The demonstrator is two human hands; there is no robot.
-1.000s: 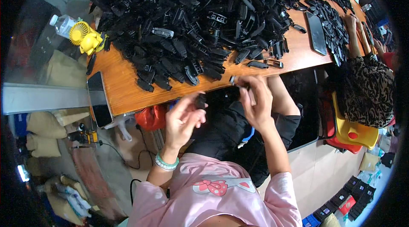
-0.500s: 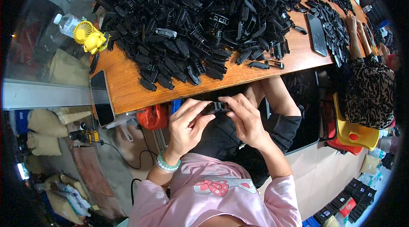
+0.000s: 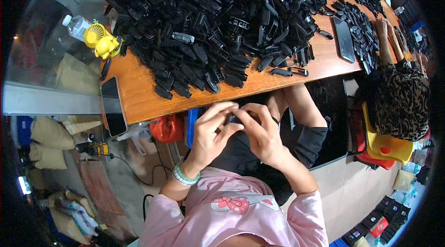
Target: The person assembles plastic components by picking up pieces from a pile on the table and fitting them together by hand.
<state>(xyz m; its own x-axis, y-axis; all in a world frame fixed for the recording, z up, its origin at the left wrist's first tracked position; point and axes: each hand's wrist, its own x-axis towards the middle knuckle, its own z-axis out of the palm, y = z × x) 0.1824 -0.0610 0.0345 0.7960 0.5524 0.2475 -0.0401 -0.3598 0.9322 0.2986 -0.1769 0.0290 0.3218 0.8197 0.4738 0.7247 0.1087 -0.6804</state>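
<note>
In front of my lap, just off the table's near edge, my left hand (image 3: 208, 131) and my right hand (image 3: 263, 134) meet at the fingertips. Between them they pinch a small black plastic part (image 3: 235, 119), mostly covered by my fingers. A dark sliver shows beside my right hand's outer fingers; I cannot tell whether it belongs to the same part. Beyond my hands, a large heap of similar black plastic parts (image 3: 218, 29) covers much of the wooden table (image 3: 139, 103). A few loose ones lie along the heap's near edge.
A phone (image 3: 113, 108) lies at the table's left corner, another phone (image 3: 343, 38) to the right. A yellow fan (image 3: 103, 43) and a clear bottle (image 3: 76, 26) stand far left. At right, a co-worker's arms (image 3: 384, 40) reach over the table beside a yellow chair (image 3: 387, 142).
My hands have drawn closer together, and my right fingers have come over the black plastic part, covering more of it. The view has shifted slightly.
</note>
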